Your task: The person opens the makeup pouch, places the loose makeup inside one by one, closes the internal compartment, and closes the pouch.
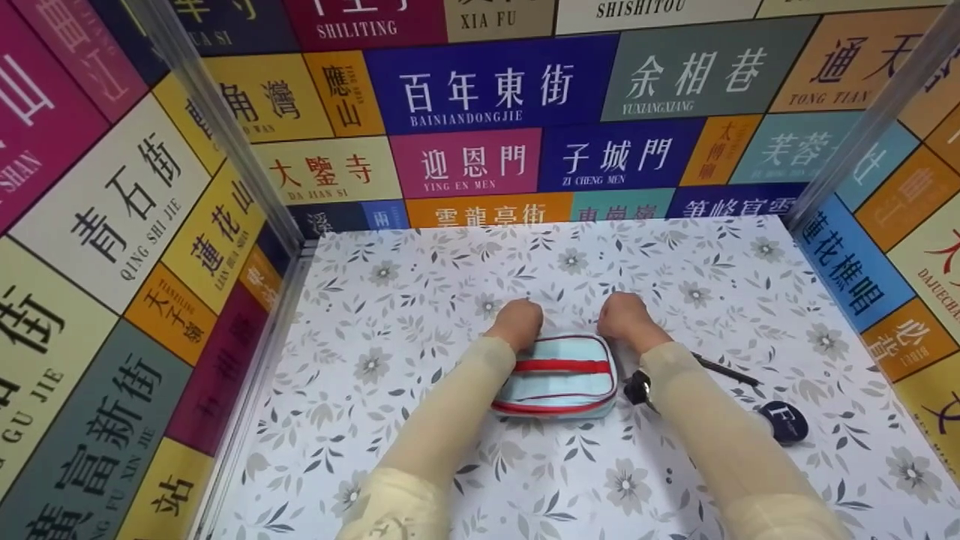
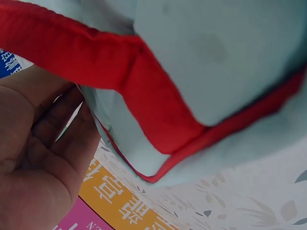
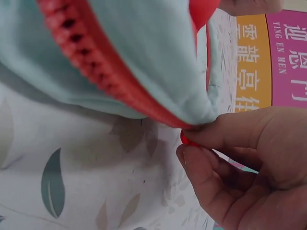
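Observation:
A pale blue pouch [image 1: 559, 386] with red piping and a red strap handle [image 1: 562, 366] lies on the floral-patterned surface. My left hand [image 1: 517, 322] grips its far left corner; in the left wrist view the palm of that hand [image 2: 41, 163] shows while the fingertips go behind the pouch's fabric [image 2: 216, 52]. At the far right corner, my right hand [image 1: 630, 321] is bent inward. Close up, the thumb and forefinger of this right hand [image 3: 268, 158] pinch a small red zipper pull [image 3: 185, 138] at the end of the chunky red zipper [image 3: 91, 62].
To the right of my right forearm lie a thin black stick [image 1: 731, 370] and a round dark case [image 1: 784, 422] marked with an F. Panels of coloured street-name signs [image 1: 495, 90] wall in the table [image 1: 420, 285] at the back and both sides.

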Action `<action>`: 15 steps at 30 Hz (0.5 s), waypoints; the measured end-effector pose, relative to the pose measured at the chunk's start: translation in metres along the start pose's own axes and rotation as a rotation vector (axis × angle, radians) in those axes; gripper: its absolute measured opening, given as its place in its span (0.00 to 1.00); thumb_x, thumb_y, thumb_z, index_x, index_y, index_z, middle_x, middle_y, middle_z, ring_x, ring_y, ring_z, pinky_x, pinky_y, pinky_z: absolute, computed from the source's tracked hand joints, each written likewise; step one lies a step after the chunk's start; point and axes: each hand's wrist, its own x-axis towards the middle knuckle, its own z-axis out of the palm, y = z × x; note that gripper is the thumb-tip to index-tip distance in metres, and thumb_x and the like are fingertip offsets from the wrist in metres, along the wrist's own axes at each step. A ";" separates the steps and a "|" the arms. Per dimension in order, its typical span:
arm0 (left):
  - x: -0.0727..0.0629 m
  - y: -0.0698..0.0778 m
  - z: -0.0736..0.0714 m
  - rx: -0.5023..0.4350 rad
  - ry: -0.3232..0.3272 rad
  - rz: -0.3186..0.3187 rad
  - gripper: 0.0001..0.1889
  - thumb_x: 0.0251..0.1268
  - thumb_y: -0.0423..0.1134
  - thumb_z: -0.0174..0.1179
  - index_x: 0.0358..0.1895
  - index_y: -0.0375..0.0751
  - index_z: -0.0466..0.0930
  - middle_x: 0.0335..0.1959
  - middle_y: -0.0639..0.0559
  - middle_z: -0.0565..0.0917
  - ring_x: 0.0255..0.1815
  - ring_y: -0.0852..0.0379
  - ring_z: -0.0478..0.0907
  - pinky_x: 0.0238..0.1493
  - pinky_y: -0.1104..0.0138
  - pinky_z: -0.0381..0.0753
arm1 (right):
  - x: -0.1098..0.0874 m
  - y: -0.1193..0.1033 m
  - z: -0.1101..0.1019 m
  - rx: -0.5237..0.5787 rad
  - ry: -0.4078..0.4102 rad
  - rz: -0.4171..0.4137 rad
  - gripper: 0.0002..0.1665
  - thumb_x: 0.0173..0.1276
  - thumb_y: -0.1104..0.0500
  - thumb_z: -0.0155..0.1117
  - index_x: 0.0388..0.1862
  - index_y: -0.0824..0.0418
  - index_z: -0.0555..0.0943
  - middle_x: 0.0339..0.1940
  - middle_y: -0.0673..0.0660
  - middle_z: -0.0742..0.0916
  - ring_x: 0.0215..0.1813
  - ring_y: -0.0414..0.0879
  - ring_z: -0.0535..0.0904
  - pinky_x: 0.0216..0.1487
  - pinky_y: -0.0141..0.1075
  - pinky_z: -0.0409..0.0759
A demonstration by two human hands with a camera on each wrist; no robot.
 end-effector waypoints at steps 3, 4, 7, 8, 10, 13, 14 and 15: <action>-0.002 0.000 -0.002 -0.024 -0.008 -0.017 0.09 0.76 0.33 0.58 0.42 0.40 0.90 0.42 0.46 0.91 0.45 0.47 0.85 0.56 0.57 0.85 | 0.002 -0.005 0.001 -0.027 0.015 -0.029 0.06 0.54 0.66 0.66 0.20 0.66 0.86 0.24 0.62 0.89 0.31 0.60 0.82 0.41 0.52 0.84; -0.002 0.000 -0.003 -0.037 -0.012 -0.023 0.09 0.76 0.33 0.58 0.42 0.40 0.90 0.42 0.46 0.91 0.45 0.48 0.85 0.56 0.57 0.85 | 0.003 -0.006 0.001 -0.030 0.020 -0.032 0.06 0.54 0.66 0.65 0.21 0.66 0.86 0.25 0.63 0.89 0.33 0.61 0.83 0.43 0.54 0.84; -0.003 0.000 -0.004 -0.075 -0.030 -0.037 0.08 0.77 0.33 0.58 0.43 0.41 0.89 0.41 0.47 0.90 0.43 0.48 0.83 0.54 0.58 0.84 | 0.005 -0.009 0.002 -0.040 0.033 -0.057 0.08 0.55 0.66 0.62 0.22 0.67 0.86 0.26 0.64 0.90 0.35 0.64 0.84 0.45 0.55 0.85; -0.003 0.000 -0.004 -0.087 -0.034 -0.042 0.08 0.77 0.33 0.58 0.43 0.41 0.89 0.41 0.47 0.90 0.43 0.49 0.83 0.54 0.59 0.84 | 0.006 -0.010 0.002 -0.039 0.034 -0.063 0.08 0.56 0.66 0.62 0.22 0.67 0.87 0.27 0.65 0.90 0.35 0.64 0.85 0.45 0.55 0.85; -0.003 0.000 -0.004 -0.101 -0.040 -0.050 0.08 0.77 0.34 0.58 0.43 0.42 0.89 0.41 0.48 0.89 0.43 0.49 0.82 0.54 0.59 0.84 | 0.007 -0.011 0.003 -0.032 0.036 -0.074 0.09 0.56 0.67 0.62 0.22 0.68 0.87 0.27 0.65 0.90 0.36 0.65 0.85 0.45 0.56 0.85; -0.003 0.000 -0.003 -0.108 -0.048 -0.055 0.08 0.78 0.34 0.58 0.44 0.42 0.88 0.41 0.48 0.89 0.43 0.50 0.82 0.54 0.59 0.84 | 0.009 -0.012 0.005 -0.023 0.022 -0.076 0.08 0.57 0.67 0.63 0.22 0.68 0.87 0.27 0.65 0.90 0.36 0.64 0.85 0.45 0.56 0.85; -0.003 0.000 -0.003 -0.112 -0.051 -0.058 0.08 0.78 0.34 0.58 0.44 0.42 0.88 0.41 0.48 0.89 0.43 0.50 0.82 0.54 0.59 0.84 | 0.009 -0.012 0.006 -0.021 0.016 -0.071 0.08 0.56 0.67 0.63 0.23 0.67 0.87 0.27 0.65 0.90 0.36 0.64 0.85 0.45 0.56 0.85; -0.003 -0.001 -0.002 -0.114 -0.054 -0.061 0.08 0.77 0.34 0.59 0.44 0.42 0.88 0.41 0.49 0.89 0.43 0.50 0.82 0.54 0.59 0.84 | 0.010 -0.013 0.007 -0.022 0.014 -0.070 0.07 0.56 0.68 0.64 0.23 0.67 0.87 0.27 0.65 0.90 0.36 0.63 0.85 0.45 0.55 0.85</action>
